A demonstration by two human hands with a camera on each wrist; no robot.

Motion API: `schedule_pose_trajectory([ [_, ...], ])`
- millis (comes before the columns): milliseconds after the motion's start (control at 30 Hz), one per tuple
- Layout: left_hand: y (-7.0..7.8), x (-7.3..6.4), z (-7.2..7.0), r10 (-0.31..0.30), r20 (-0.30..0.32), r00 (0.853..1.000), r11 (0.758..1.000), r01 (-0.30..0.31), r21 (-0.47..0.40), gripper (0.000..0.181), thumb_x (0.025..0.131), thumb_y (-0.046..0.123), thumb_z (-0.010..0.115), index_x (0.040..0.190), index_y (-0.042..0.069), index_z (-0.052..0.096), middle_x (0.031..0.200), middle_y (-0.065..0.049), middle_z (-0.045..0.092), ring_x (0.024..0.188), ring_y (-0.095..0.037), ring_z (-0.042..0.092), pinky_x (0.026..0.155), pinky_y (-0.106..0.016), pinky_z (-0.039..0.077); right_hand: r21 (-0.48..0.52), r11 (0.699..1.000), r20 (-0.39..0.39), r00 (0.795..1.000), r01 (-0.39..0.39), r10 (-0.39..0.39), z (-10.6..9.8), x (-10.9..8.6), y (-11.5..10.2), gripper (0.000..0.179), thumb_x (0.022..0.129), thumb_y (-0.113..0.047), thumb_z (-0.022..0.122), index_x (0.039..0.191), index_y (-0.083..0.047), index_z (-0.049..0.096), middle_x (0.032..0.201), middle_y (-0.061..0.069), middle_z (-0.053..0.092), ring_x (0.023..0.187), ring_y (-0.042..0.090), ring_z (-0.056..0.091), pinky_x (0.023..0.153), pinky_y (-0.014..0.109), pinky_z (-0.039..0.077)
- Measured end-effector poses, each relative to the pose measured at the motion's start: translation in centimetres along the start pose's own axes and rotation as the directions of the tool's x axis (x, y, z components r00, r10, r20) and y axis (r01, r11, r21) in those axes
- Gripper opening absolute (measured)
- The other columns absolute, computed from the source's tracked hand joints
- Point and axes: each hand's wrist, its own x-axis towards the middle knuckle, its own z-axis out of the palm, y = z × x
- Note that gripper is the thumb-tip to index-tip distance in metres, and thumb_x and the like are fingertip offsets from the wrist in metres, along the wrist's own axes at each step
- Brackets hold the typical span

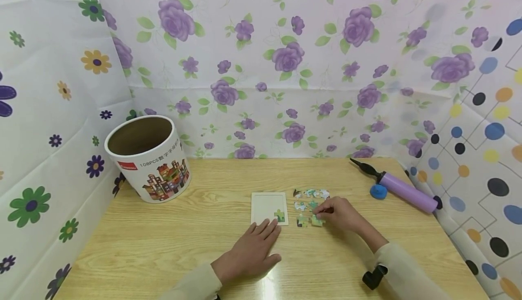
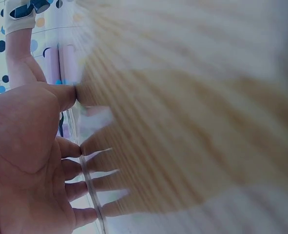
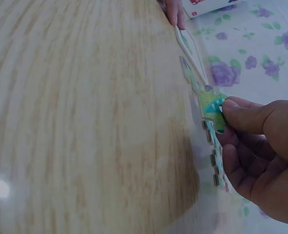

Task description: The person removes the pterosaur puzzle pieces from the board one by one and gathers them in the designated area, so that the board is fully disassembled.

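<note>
A small white puzzle tray lies mid-table with one green jigsaw piece in its near right corner. My left hand rests with straight fingers at the tray's front edge, and its fingertips touch that edge in the left wrist view. Right of the tray, my right hand pinches a yellow-green jigsaw piece between thumb and finger. The piece is tilted up, showing a turquoise patch. Beside it lie several loose jigsaw pieces in rough rows, some partly covered by my right fingers.
A large white printed bucket stands at the back left of the wooden table. On the right lie a purple hand pump and a round blue piece. Patterned cloths surround the back and both sides.
</note>
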Motion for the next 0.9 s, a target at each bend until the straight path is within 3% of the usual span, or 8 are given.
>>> schedule_pose_trajectory([
  [467,0.02,0.10,0.07,-0.010,-0.002,1.000,1.000,0.010,-0.001,0.071,0.108,0.053,0.036,0.162,0.009,0.028,0.170,-0.009,0.021,0.156,-0.030,0.021,0.122,-0.054,0.026,-0.090,0.996,-0.002,1.000,0.007,-0.007,0.72,0.21,0.62,0.012,0.091,-0.014,0.077,0.100,-0.020,0.083,0.097,-0.007,0.076,0.087,0.007,0.065,0.072,0.023,0.054],
  [900,0.07,-0.15,0.04,0.017,-0.028,0.999,1.000,-0.018,-0.020,0.070,0.108,0.050,0.039,0.161,0.005,0.031,0.168,-0.013,0.024,0.155,-0.034,0.023,0.120,-0.058,0.028,-0.093,0.996,0.001,1.000,-0.011,0.011,1.02,0.39,0.42,0.011,0.092,-0.012,0.077,0.098,-0.020,0.083,0.097,-0.007,0.075,0.088,0.010,0.066,0.072,0.023,0.054],
])
